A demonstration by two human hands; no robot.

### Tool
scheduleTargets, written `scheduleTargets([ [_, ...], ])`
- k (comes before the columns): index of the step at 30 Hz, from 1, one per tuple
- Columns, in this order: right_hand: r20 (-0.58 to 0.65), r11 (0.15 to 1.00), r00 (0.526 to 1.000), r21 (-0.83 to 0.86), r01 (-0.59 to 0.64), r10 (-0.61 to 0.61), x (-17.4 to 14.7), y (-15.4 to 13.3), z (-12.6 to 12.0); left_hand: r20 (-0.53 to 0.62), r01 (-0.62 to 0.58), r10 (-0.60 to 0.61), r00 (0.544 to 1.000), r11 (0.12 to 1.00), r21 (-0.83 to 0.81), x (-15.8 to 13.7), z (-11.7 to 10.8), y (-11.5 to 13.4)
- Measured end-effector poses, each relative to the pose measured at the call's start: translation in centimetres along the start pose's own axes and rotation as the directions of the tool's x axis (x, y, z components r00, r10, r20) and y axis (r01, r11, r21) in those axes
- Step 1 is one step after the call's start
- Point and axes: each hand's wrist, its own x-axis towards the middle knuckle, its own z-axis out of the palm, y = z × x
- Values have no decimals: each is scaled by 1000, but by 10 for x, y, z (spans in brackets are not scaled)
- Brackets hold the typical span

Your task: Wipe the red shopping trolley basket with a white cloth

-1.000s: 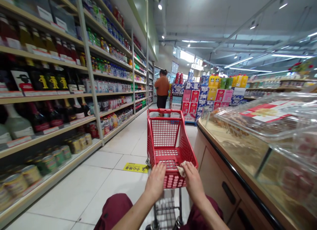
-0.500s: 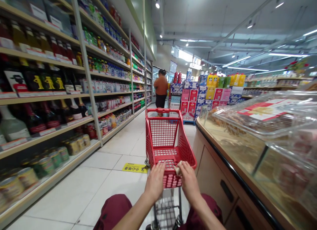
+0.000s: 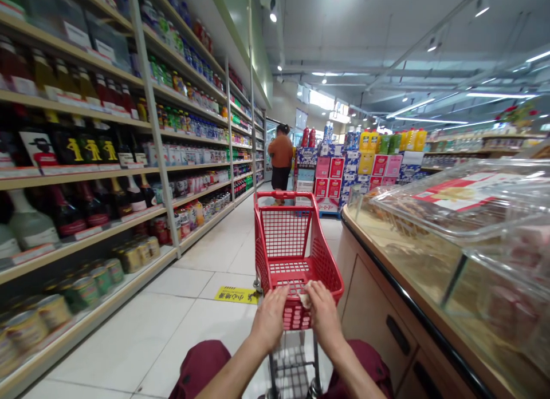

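A red plastic shopping cart (image 3: 287, 265) stands in front of me, its basket holding nothing I can see. My left hand (image 3: 271, 316) has its fingers closed over the left part of the cart's near rim. Close beside it, my right hand (image 3: 323, 308) presses a crumpled white tissue (image 3: 305, 299) against the same rim. Part of the tissue is covered by my fingers. My knees in maroon trousers (image 3: 201, 364) show on both sides below the cart.
Shelves of bottles and cans (image 3: 86, 178) line the left. A wooden display counter (image 3: 378, 290) with clear food boxes (image 3: 464, 198) borders the right. A yellow floor sign (image 3: 235, 295) lies left of the cart. Ahead are stacked drink cartons (image 3: 329, 184) and a person (image 3: 281, 157).
My right hand has slid left along the cart's rim with the tissue, closer to my left hand. My left hand stays on the rim. The view has shifted slightly.
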Motion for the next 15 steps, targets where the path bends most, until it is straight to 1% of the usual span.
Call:
scheduleTargets([
  [2, 24, 993, 993, 40, 111, -112, -2, -14, 9, 8, -6, 6, 1000, 1000, 5, 0, -2, 0],
  [3, 30, 988, 989, 46, 146, -148, -2, -16, 11, 7, -11, 11, 1000, 1000, 7, -1, -3, -1],
  [4, 31, 987, 987, 36, 154, -155, -2, -13, 11, 5, -15, 14, 1000, 1000, 10, -2, -3, -2],
  [5, 26, 991, 990, 13, 135, -135, -2, -5, 7, 3, -14, 14, 1000, 1000, 15, -3, -2, -2],
  [8, -30, 996, 1000, -85, -5, 2, 0, 32, -11, 13, -11, 11, 1000, 999, 41, -6, 0, -2],
  [10, -70, 992, 997, -112, -53, 45, -2, 46, -18, 17, -13, 13, 1000, 998, 58, -6, 2, 0],
  [12, -85, 996, 996, -92, -8, 0, -6, 40, -12, 17, -15, 14, 1000, 998, 65, -6, 3, 2],
  [15, -56, 989, 988, -12, 145, -145, -10, 9, 6, 21, -29, 27, 999, 997, 65, -5, 2, 3],
])
